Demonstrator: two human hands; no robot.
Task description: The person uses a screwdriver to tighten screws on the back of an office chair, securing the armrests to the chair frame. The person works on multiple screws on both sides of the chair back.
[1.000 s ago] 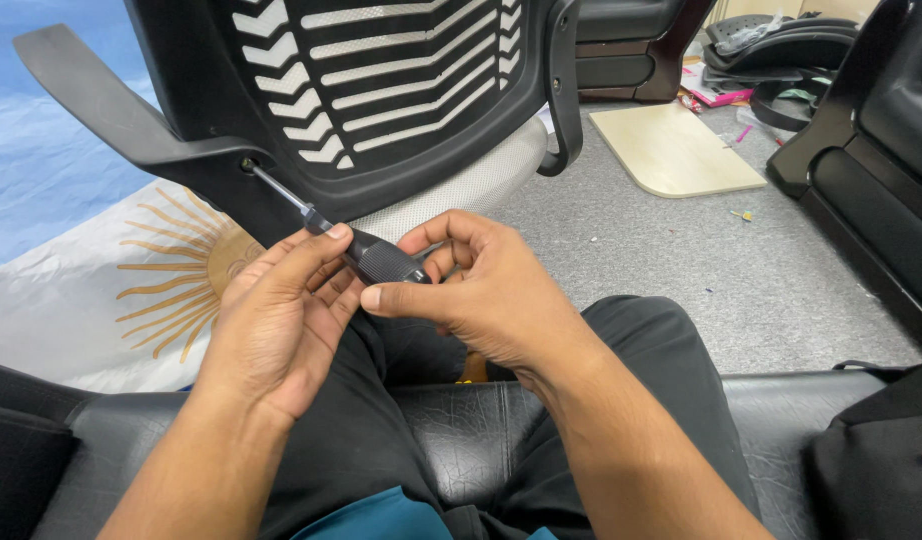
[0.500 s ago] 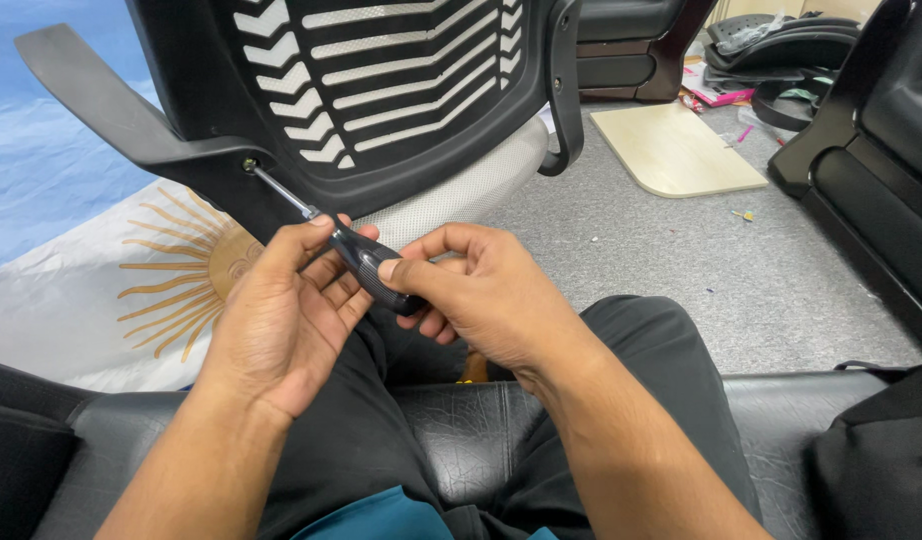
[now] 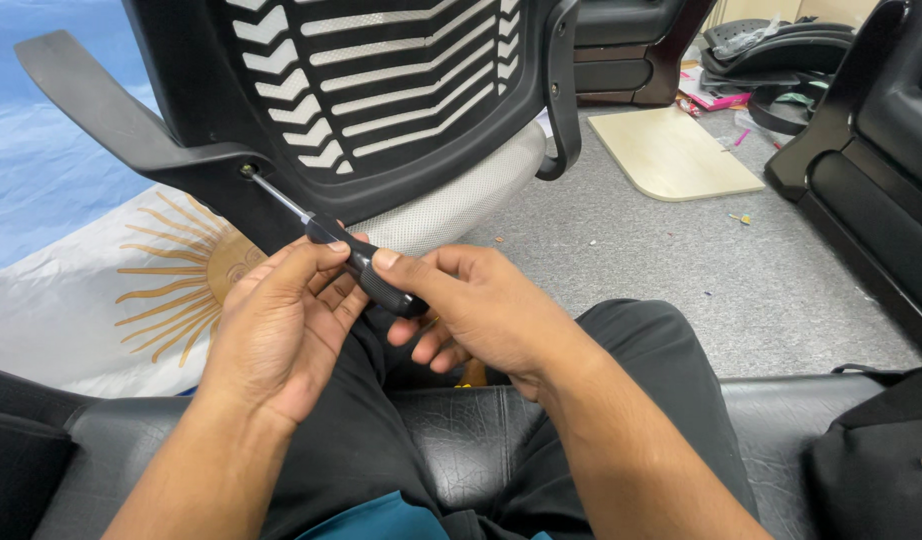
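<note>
The screwdriver (image 3: 356,262) slants up and to the left from the person's lap, its thin metal shaft reaching to a hole in the black frame of the office chair (image 3: 381,90) that lies tipped in front; the tip sits at that hole, just under the joint where the armrest (image 3: 91,105) meets the frame; the left hand (image 3: 281,335) is clamped on the upper part of the black handle with thumb and forefinger, and the right hand (image 3: 471,310) is clamped on the lower end, thumb on top and fingers curled beneath; against half a second ago the handle has swung lower and lies longer between the two hands, the right thumb has slid further along it, and a second ago the right fingers covered more of the handle; the hands hover over the person's dark trousers (image 3: 381,440), above a black leather seat (image 3: 451,430); to the left a cloth with a yellow sun (image 3: 171,280) spreads on the floor beside the chair; to the right the grey carpet (image 3: 681,260) lies open up to a pale wooden board (image 3: 671,150) and a black chair base (image 3: 871,170) at the right edge, well apart from the hands.
</note>
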